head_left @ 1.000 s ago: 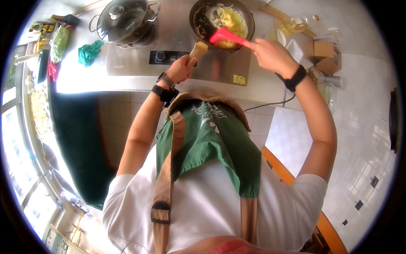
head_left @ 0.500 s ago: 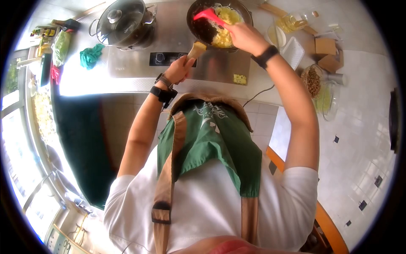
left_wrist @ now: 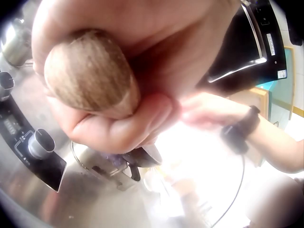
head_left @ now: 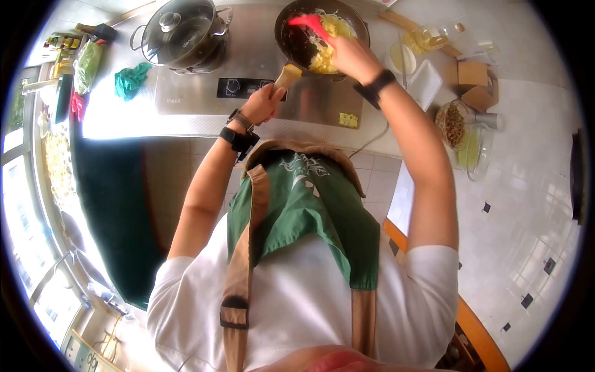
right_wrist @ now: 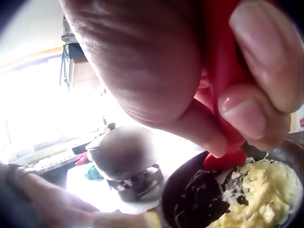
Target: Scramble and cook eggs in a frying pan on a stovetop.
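Note:
My left hand (head_left: 260,104) grips the wooden handle (head_left: 287,77) of a dark frying pan (head_left: 290,44), and the handle's rounded butt (left_wrist: 90,71) pokes out of the fist in the left wrist view. Soft yellow scrambled egg (head_left: 322,61) lies in the pan, mostly toward its right side. Over the pan, my right hand (head_left: 354,58) holds a red spatula (head_left: 307,22), whose head points to the far left of the pan. From the right wrist, thumb and fingers show wrapped about the red handle, with the spatula head (right_wrist: 225,160) down beside the egg (right_wrist: 266,194).
A glass-lidded pot (head_left: 180,38) stands on the left burner, with a teal cloth (head_left: 130,80) beside the hob. To the right are an oil bottle (head_left: 427,38), a white tray (head_left: 425,85), a cardboard box (head_left: 476,79) and a bowl of brown bits (head_left: 451,121).
The right hand and spatula have moved left across the pan, the spatula head going from the near edge to the far left side. The left hand keeps its hold on the handle.

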The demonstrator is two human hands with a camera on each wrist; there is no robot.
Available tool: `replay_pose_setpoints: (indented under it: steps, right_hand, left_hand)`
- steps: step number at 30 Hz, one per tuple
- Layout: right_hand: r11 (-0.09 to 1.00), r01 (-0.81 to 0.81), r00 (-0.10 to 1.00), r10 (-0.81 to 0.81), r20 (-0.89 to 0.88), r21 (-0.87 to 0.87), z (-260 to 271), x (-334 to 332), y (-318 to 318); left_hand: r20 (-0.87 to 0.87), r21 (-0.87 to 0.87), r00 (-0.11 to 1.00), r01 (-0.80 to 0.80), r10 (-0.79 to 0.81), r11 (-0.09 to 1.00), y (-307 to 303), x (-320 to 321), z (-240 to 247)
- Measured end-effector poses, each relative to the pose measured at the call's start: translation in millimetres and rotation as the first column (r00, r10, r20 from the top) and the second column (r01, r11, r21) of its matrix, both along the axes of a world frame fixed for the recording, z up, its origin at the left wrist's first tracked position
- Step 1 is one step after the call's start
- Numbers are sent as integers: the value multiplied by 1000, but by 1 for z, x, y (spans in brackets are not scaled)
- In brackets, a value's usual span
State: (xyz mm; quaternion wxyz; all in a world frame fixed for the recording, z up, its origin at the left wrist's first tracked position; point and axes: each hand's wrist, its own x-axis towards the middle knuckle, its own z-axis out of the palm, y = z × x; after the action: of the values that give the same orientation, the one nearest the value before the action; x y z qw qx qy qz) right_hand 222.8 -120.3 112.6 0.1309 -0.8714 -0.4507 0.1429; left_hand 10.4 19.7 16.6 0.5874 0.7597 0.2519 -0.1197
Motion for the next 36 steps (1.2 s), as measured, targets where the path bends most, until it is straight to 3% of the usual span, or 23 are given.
replay_pose_setpoints:
  steps: [3,6,10,11,13,17,19,20,21,23,24,25,26,27,30,31,33,35,36]
  right_hand:
    - [999,-33,998,33,51,-8,0,15,-1]
    - [986,-54,998,58,21,-159,24,7,-28]
    - [990,-54,998,58,23,-129,11,16,13]
    - [968,5,998,9,56,-252,22,9,22]
    - [985,-69,995,79,54,-160,25,9,13]
    - [949,-89,996,93,-1,-303,34,-2,3]
    - [973,-72,997,71,-13,-221,16,20,23]
    - [992,-39,996,48,75,-121,11,23,28]
    - [986,-45,993,61,99,-160,6,27,29]
    - [996,-89,996,89,11,-31,11,39,8]
    - [991,-98,995,98,-2,-95,16,37,9]
    - [998,-38,999,37,-20,-55,30,35,-19]
    - [998,23,996,-28,-89,-58,35,38,-34]
    - [980,172,979,-159,-131,95,32,37,-67]
    - [962,270,950,-261,-172,34,39,31,-86]
    - [938,323,939,-301,-169,128,33,26,-96]
    - [813,465,884,-401,-241,351,3,-3,-122]
    - [767,592,787,-486,-379,247,30,-33,-122]
    - [729,597,787,-452,-420,334,30,-36,-124]
  left_hand:
    - [-15,39,1000,14,-14,999,2,-1,1]
    - [-11,19,1000,3,-3,1000,2,0,-2]
    - [2,22,1000,-5,5,1000,0,-2,5]
    - [-8,15,1000,-17,17,1000,0,-1,7]
    - [5,14,1000,-5,5,1000,1,-1,1]
    - [7,28,1000,6,-6,1000,1,-2,3]
    - [31,45,999,14,-15,999,4,2,1]
    - [31,31,1000,2,-3,1000,2,0,2]
    - [30,15,999,-14,14,1000,1,-1,1]
    - [5,8,1000,6,-6,1000,2,-3,7]
    - [-19,2,1000,19,-19,1000,3,-3,10]
    - [-7,-8,1000,24,-24,1000,5,2,2]
    - [-5,-225,999,-35,35,974,9,2,-12]
    - [-18,-433,996,-91,93,897,11,2,-21]
    - [-44,-467,999,-49,32,883,16,3,-6]
    - [-102,-497,995,-50,-1,867,17,2,-2]
    - [-69,-270,996,31,-52,962,10,-9,-8]
    - [10,-257,999,50,-49,965,8,-25,-11]
    - [24,-292,999,-18,26,956,8,-49,28]
